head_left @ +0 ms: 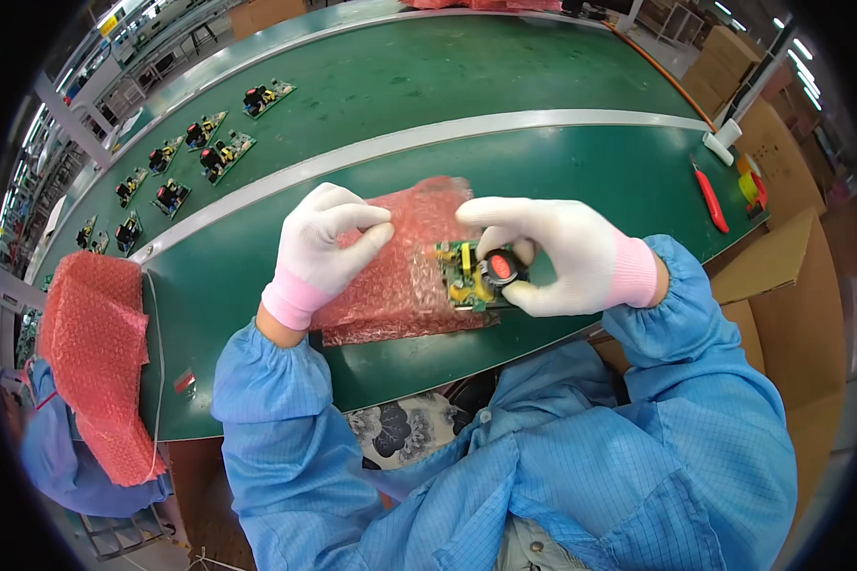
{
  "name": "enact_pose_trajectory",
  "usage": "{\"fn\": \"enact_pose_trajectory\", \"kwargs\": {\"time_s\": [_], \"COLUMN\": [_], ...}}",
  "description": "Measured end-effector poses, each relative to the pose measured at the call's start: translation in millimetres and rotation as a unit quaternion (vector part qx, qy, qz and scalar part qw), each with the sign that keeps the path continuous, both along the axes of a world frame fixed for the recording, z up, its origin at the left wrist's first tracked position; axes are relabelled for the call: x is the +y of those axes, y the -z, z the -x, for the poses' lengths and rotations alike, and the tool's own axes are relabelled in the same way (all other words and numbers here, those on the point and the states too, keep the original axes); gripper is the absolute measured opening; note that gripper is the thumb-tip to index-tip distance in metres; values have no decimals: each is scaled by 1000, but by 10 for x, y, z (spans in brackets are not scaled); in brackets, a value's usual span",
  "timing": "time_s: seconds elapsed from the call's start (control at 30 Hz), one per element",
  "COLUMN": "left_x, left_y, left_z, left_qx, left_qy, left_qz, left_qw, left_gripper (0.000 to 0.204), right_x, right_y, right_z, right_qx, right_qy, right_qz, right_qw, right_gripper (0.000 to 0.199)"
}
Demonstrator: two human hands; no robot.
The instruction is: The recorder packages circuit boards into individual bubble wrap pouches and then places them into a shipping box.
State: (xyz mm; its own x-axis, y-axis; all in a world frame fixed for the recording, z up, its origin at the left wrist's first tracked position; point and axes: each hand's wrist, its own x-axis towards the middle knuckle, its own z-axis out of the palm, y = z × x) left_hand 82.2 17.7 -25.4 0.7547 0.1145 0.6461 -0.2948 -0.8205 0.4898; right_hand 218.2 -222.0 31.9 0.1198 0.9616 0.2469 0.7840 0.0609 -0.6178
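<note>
My right hand (571,257), in a white glove with a pink cuff, grips a circuit board (459,276) by its round black component with a red centre. Yellow parts show on the board, which is held over the right side of a pink bubble-wrap bag (400,276). The bag lies on the green bench in front of me. Over the bag's left part is my left hand (328,243), gloved the same way. Its thumb and forefinger come together in a pinch; whatever is between the tips is too small to make out.
Several circuit boards (224,157) stand on the far-left bench surface, beyond a pale rail (352,149). More pink bubble wrap (95,333) hangs over the left edge. Red cutters (709,200) and tape rolls (752,186) lie at the right, near an open cardboard box (781,276).
</note>
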Motion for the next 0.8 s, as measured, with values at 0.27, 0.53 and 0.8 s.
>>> {"fn": "enact_pose_trajectory", "kwargs": {"time_s": [0.27,0.53,0.8], "left_x": [-52,35,-638], "left_y": [37,-16,-561], "left_z": [-25,77,680], "left_qx": [12,1,-287], "left_qy": [43,54,70], "left_qz": [25,77,193], "left_qw": [999,996,936], "left_gripper": [12,15,28], "right_x": [320,577,-37], "right_y": [226,471,602], "right_z": [1,-40,-266], "right_qx": [-38,226,109], "right_qy": [46,-22,178], "right_qz": [-40,-108,-256], "right_qw": [997,968,944], "right_gripper": [69,67,44]}}
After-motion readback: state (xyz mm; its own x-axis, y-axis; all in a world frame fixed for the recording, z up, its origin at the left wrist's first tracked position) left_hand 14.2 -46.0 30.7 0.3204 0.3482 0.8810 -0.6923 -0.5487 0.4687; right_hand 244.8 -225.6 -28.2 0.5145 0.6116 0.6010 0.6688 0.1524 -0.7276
